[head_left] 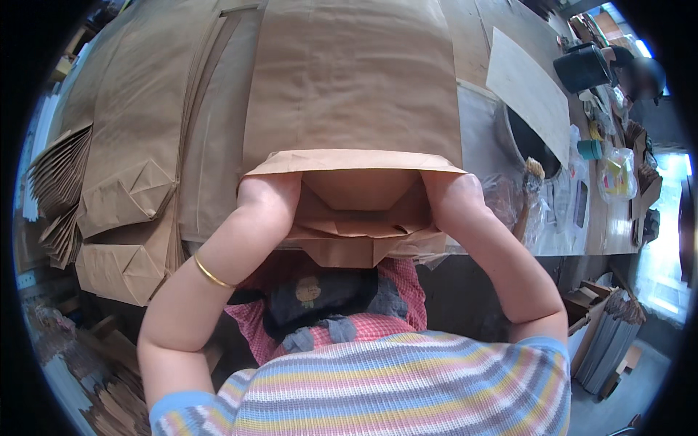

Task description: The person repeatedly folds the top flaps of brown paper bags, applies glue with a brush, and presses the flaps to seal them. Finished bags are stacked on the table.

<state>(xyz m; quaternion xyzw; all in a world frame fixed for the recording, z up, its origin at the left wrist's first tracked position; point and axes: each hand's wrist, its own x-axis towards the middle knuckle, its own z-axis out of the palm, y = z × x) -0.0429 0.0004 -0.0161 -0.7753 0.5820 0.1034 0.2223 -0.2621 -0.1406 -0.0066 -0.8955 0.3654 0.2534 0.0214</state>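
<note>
A large brown paper bag [352,94] lies on the worktable with its near end spread apart toward me. Both of my hands reach into that opening, one at each side. My left hand [270,190] goes in at the left corner, and my right hand [455,192] at the right corner. The bag's upper edge covers the fingers of both, so I cannot tell whether they are open or closed. Between my wrists the folded inner paper shows, with a flap [342,252] hanging over the table's front edge.
Stacks of folded brown paper bags [127,196] lie at the left. To the right are a bucket [518,138] partly under a pale board [529,91], a brush [533,178] and plastic bags [616,174]. Another person [643,76] is at the far right beside a dark bin [582,67].
</note>
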